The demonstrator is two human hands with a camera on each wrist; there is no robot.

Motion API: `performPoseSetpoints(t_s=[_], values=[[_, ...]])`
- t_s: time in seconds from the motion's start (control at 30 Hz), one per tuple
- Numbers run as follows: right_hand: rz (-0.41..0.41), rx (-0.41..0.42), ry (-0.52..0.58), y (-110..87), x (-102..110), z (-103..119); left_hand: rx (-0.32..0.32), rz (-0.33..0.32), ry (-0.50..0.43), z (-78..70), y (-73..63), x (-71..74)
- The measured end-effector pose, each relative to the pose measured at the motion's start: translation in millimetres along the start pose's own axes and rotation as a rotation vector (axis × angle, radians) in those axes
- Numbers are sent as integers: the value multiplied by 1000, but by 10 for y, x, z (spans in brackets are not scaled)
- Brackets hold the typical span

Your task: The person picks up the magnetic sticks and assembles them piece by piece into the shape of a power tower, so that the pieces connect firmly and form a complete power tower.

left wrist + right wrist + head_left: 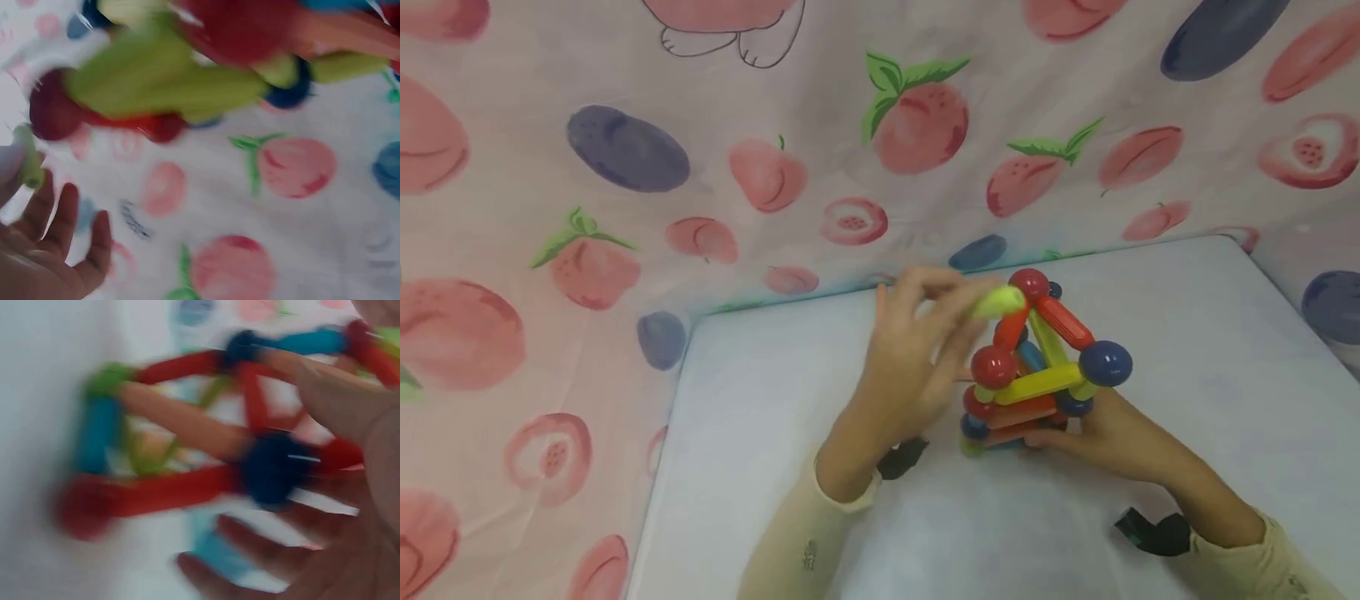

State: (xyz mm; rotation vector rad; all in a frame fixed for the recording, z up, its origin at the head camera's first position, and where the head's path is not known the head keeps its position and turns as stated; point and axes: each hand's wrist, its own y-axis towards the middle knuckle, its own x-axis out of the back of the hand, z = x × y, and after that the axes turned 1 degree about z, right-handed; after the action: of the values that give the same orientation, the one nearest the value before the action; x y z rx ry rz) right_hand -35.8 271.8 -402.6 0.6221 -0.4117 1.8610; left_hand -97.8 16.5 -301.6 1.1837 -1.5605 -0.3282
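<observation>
Between the thumb and fingers of my left hand (pixel 906 362) is a yellow-green magnetic rod (pixel 1000 302), pinched beside the top of a tall magnetic rod-and-ball structure (pixel 1037 384). In the left wrist view the rod (pixel 29 159) appears close to a dark red ball (pixel 56 105). Red, blue, yellow and orange rods join shiny balls in the structure, with a red ball (pixel 1028 284) at its peak. Low on the right side, my right hand (pixel 1127 437) grips the structure, thumb in front. In the right wrist view a dark blue ball (pixel 275 469) lies near that hand's fingers; motion blurs this view.
The structure is over a white tabletop (pixel 760 467). Behind and to the left hangs a pink fruit-print cloth (pixel 700 100), meeting the table's back edge. Dark wrist mounts (pixel 1156 532) show beside both cuffs.
</observation>
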Motion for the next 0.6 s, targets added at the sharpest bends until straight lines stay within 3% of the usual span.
performPoseSetpoints(t_s=[0.1,0.17,0.23,0.33,0.5,0.57,0.6], values=[[-57,25,-31,-112,257,182,-191,96,244,-299,11,-8],[-147,99,-7,-174,391,319,-233,143,370,-389,-6,-83],[-255,200,20,-215,462,445,-233,160,440,-419,-29,-150],[-380,318,-3,-229,472,583,-230,160,445,-416,-61,-200],[-486,379,-42,-200,441,637,-247,201,408,-382,-82,-197],[-482,371,-43,-198,438,630,-211,215,352,-368,-103,-201],[-474,339,-66,-201,433,625,-156,223,285,-365,-125,-203]])
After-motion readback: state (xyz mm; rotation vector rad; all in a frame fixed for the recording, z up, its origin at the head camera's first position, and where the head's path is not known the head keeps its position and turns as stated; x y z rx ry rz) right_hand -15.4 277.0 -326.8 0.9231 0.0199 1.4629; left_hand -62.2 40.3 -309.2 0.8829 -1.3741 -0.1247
